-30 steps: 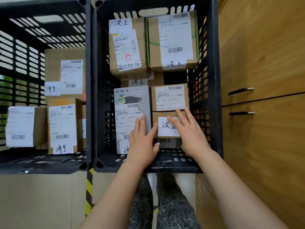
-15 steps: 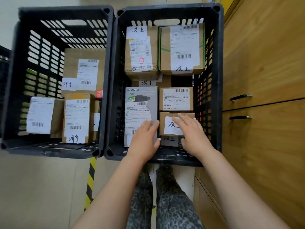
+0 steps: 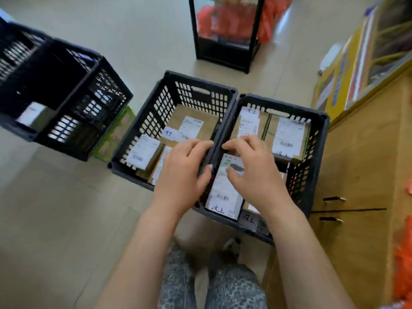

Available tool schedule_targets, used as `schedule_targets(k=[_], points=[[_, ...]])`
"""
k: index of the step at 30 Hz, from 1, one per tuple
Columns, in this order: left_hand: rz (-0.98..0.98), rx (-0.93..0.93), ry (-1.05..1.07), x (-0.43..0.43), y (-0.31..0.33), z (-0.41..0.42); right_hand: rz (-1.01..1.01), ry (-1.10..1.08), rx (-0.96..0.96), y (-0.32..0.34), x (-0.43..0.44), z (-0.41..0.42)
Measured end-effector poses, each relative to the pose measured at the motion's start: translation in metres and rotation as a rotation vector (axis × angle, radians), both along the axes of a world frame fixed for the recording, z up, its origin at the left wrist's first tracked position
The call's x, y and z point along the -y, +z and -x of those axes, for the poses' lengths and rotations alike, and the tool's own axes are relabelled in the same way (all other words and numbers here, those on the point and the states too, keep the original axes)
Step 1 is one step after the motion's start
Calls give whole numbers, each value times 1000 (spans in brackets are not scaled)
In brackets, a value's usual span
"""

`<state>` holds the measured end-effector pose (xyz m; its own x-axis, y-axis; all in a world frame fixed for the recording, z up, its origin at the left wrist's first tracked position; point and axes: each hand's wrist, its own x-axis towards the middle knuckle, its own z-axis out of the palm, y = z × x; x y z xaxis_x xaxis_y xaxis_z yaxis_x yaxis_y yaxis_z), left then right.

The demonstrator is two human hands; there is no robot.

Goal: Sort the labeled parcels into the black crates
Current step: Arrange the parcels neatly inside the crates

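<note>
Left hand (image 3: 182, 172) and right hand (image 3: 256, 175) hover empty, loosely curled; long grey labelled cardboard parcel (image 3: 225, 192) lies lengthwise beneath the right.

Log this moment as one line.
left hand: empty, over middle crate | right hand: empty, over right crate | parcels: in both crates

A: Clothes, quick?
B: Grey trousers (image 3: 231, 286), dark leopard-style speckle all over, both legs alike.
A: Arms?
B: Forearms (image 3: 138, 253) bare right down to the frame edge. Left hand (image 3: 180, 175) and right hand (image 3: 256, 175) bare too.
A: Feet?
B: One dark shoe (image 3: 231, 244) past the right hem, blurred.
</note>
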<state>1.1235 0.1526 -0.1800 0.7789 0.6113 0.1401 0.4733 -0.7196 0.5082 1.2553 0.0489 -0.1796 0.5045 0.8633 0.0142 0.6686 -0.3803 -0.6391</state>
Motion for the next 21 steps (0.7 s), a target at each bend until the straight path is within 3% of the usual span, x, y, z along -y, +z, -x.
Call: schedule_targets(k=[9,21], points=[[-187,188,367,-38,160,173,-253,325,77,162,-90,145],[-321,82,822,-51,231,503,-367,786,100,234,-173,464]])
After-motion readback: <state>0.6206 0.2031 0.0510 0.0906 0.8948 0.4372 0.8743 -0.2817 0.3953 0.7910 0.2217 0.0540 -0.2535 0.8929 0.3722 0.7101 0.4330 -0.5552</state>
